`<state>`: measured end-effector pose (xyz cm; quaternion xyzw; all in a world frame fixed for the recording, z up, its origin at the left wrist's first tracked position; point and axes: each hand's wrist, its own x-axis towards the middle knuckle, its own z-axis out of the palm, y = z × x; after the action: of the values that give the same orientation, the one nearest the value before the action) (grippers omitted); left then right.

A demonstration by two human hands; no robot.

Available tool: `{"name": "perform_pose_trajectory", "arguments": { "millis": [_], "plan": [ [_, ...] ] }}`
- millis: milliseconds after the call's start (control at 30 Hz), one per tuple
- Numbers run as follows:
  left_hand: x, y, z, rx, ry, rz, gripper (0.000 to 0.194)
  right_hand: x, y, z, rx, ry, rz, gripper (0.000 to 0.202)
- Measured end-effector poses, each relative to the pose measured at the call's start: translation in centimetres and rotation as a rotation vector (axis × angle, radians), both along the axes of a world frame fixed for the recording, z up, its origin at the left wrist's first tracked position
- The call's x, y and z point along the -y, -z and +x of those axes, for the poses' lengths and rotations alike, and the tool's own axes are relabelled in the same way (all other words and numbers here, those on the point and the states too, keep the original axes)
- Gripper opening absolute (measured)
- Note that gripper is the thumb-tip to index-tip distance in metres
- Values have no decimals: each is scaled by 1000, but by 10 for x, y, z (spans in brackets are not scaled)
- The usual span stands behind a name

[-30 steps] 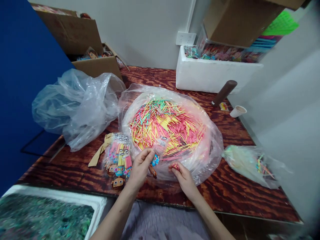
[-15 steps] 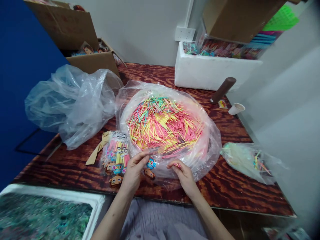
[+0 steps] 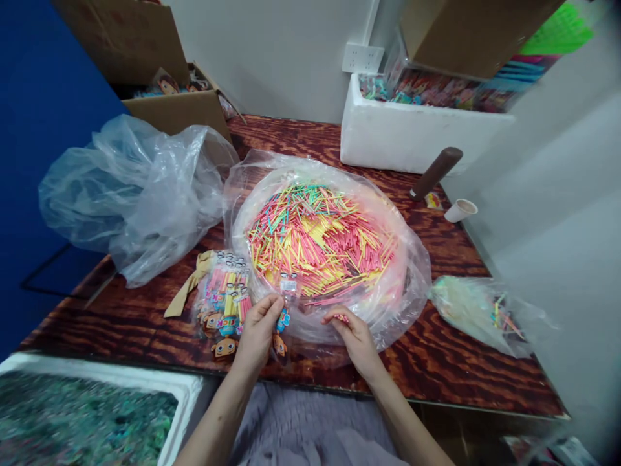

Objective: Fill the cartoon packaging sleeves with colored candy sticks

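Note:
My left hand (image 3: 259, 327) pinches a small clear packet (image 3: 283, 320) printed with a cartoon figure, its upper part standing above the fingers. A few steps of space to the right, my right hand (image 3: 356, 336) is closed round a small bundle of thin pink and yellow sticks (image 3: 341, 318), seen end-on. Both hands are in front of a large heap of pink, yellow and green sticks (image 3: 310, 239), lying in an opened clear plastic bag (image 3: 414, 265). Left of my left hand lies a stack of similar packets (image 3: 226, 310) with pink and yellow sticks inside.
A crumpled clear bag (image 3: 145, 194) and a tan strip (image 3: 187, 294) lie left. Behind are a cardboard box (image 3: 179, 113) and a white foam box (image 3: 417, 136). To the right are a brown cylinder (image 3: 436, 173), a paper cup (image 3: 460, 210) and a plastic bag (image 3: 466, 310). Another foam box (image 3: 191, 391) stands front left.
My left hand has turned the packet more upright, so its top now rises in front of the heap. My right hand keeps its bundle in nearly the same place.

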<state>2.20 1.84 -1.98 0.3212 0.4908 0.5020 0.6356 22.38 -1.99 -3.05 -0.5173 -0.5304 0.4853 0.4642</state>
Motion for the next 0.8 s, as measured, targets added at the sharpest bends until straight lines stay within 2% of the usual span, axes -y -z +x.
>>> {"name": "perform_pose_trajectory", "arguments": {
  "millis": [233,367,500,800],
  "plan": [
    [2,5,-3,-37,-81,68,23,2,2,0,2,5,-10,17],
    [3,6,-6,-92,14,53,29,2,3,-1,-16,12,-15,16],
    [4,3,-6,-193,69,89,23,2,3,-2,-34,21,-28,15],
    [1,-1,-5,-141,-21,42,25,4,8,-1,-36,24,-33,16]
  ]
}}
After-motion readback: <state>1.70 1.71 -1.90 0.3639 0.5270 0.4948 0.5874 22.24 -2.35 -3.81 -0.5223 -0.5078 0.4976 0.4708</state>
